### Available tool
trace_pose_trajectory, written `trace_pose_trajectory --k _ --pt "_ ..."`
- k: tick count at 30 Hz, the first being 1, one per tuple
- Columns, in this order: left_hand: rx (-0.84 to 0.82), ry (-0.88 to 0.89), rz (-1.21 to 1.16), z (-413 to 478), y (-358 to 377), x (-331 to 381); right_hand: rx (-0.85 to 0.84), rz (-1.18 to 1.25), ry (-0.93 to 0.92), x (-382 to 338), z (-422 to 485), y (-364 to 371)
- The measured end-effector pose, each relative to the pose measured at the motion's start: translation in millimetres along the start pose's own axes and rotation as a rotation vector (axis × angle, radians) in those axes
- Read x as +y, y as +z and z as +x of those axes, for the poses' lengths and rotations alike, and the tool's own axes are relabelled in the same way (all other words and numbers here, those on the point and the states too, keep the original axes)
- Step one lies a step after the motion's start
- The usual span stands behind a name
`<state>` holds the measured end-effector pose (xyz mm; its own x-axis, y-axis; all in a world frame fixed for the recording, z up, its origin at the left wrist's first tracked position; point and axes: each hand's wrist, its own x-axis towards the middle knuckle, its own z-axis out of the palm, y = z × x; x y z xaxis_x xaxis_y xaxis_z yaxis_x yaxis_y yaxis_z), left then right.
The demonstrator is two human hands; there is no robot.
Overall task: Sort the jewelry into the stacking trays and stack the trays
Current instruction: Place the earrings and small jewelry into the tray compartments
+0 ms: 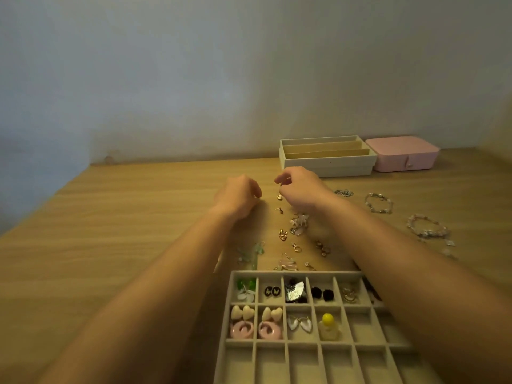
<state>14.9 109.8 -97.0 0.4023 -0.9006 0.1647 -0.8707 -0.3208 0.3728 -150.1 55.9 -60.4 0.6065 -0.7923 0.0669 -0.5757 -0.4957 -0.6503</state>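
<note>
Beyond the compartment tray [291,273], your hands reach over loose earrings [297,225] on the wooden table [124,217] — left hand [238,196] loosely curled, nothing visible in it. Right hand [303,188] curls just above a small gold earring [279,197] — pinched or not, I cannot tell. Bracelets [378,202] lie to the right, stacked trays [329,163] behind.

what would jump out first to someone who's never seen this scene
The grid tray at the bottom catches the eye first, its far compartments holding earrings. Beyond it the right hand pinches a small gold earring above loose jewelry on the table, the left hand beside it. A pink box sits at the back right.
</note>
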Motion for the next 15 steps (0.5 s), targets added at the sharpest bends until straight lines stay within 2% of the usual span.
trace_pose_trajectory --k 6,9,12,15 --pt "0.054 -0.013 -0.151 -8.7 -7.7 5.7 -0.011 0.045 -0.006 6.1 -5.1 0.5" --pt "0.038 -0.005 -0.433 -32.9 -23.5 22.7 0.015 0.116 -0.041 2.1 -20.3 -1.9" --pt "-0.090 -0.021 -0.857 -67.8 -44.9 40.3 0.056 0.218 -0.129 -6.1 -44.8 -8.7" --pt "-0.145 -0.023 -1.050 -99.5 -62.0 49.9 0.079 0.326 -0.184 -13.7 -74.2 -18.4"
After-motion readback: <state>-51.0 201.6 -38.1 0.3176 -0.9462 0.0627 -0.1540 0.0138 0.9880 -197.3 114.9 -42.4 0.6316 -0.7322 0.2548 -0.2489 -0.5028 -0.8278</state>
